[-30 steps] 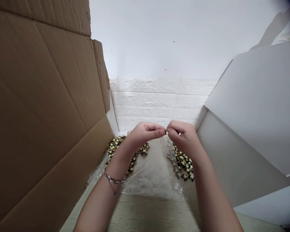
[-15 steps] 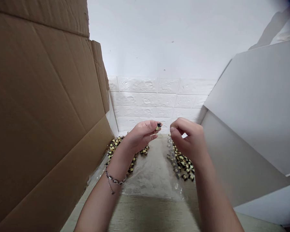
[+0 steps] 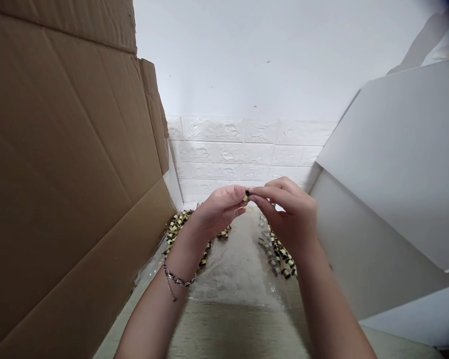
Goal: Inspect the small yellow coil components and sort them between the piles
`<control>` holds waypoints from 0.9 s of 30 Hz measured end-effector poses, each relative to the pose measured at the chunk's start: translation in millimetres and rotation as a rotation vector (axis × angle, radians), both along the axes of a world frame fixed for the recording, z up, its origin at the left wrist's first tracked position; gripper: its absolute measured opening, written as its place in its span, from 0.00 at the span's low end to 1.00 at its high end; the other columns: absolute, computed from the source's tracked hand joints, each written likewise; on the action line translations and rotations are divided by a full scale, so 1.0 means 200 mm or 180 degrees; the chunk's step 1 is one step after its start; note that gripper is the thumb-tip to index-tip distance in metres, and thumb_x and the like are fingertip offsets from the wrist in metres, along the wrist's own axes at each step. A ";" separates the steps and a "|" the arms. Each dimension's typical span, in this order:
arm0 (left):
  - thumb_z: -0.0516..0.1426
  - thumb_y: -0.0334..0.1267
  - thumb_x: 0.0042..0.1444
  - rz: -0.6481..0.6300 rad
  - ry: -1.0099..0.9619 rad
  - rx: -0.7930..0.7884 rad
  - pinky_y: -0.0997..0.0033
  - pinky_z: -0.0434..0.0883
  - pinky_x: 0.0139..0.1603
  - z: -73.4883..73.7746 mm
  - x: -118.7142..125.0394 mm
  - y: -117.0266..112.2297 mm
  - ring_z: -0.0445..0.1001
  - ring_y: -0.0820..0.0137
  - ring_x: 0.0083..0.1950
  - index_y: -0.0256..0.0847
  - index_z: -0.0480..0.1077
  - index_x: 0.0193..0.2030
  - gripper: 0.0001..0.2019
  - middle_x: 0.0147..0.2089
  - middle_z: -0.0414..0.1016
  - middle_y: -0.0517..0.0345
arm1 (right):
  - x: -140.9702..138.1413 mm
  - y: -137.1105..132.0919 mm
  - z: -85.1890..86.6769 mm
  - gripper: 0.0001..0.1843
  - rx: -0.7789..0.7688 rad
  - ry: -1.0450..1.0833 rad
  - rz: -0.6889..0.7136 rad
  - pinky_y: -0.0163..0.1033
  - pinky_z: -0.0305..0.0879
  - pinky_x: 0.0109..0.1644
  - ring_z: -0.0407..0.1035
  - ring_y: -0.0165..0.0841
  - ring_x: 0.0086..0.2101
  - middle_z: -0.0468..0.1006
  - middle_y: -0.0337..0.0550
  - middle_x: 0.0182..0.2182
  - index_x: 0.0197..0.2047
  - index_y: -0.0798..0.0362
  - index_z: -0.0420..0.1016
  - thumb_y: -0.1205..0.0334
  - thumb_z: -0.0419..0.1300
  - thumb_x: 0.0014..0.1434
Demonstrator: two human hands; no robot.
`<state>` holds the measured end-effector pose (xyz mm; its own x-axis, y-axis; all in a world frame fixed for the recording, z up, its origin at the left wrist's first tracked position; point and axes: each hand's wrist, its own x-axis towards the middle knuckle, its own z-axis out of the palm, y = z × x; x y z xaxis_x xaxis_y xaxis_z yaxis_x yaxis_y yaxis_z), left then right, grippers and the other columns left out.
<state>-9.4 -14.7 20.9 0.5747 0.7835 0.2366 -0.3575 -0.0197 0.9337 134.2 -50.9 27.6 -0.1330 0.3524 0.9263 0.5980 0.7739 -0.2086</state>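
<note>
Between the thumb and fingers of my left hand (image 3: 224,209) is a small yellow-and-black transformer (image 3: 246,197) with thin wire leads. My right hand (image 3: 294,212) pinches at its black end from the other side; whether the fingertips grip the body or a lead is too small to tell. Below the left hand lies a pile of similar transformers (image 3: 177,222), partly covered by my wrist. Another pile (image 3: 283,257) lies below the right hand. A clear plastic bag (image 3: 235,274) lies flat between the piles, and its right side overlaps some of the transformers there.
A tall brown cardboard panel (image 3: 71,164) stands along the left side. White-grey panels (image 3: 392,164) stand at the right. Behind the table (image 3: 235,329) is a white wall with brick-pattern relief (image 3: 213,129).
My right hand has moved left, from apart with curled fingers to touching the transformer with its fingertips. The left hand keeps hold of the transformer in nearly the same place.
</note>
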 end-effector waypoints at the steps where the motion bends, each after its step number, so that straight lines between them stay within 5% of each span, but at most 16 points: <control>1: 0.57 0.46 0.47 -0.0008 0.0022 0.0055 0.74 0.62 0.39 0.00 0.00 0.00 0.64 0.74 0.35 0.40 0.68 0.29 0.10 0.31 0.66 0.59 | 0.00 0.00 0.00 0.06 -0.0006 -0.0004 0.0001 0.33 0.60 0.29 0.64 0.27 0.27 0.70 0.40 0.25 0.32 0.51 0.74 0.68 0.57 0.52; 8: 0.58 0.45 0.47 0.0289 0.0209 0.0287 0.75 0.57 0.32 0.00 -0.02 0.01 0.60 0.76 0.30 0.37 0.67 0.28 0.11 0.26 0.63 0.60 | 0.01 0.00 0.01 0.07 -0.0212 -0.0164 -0.0028 0.34 0.61 0.31 0.65 0.28 0.29 0.71 0.39 0.26 0.32 0.50 0.74 0.67 0.55 0.53; 27: 0.58 0.42 0.45 0.0514 0.0305 0.0486 0.73 0.58 0.36 -0.01 -0.01 0.03 0.63 0.75 0.29 0.38 0.70 0.26 0.08 0.25 0.67 0.60 | 0.03 0.04 0.00 0.04 -0.0239 -0.0605 -0.0311 0.35 0.60 0.31 0.65 0.30 0.29 0.71 0.39 0.25 0.30 0.51 0.73 0.66 0.57 0.53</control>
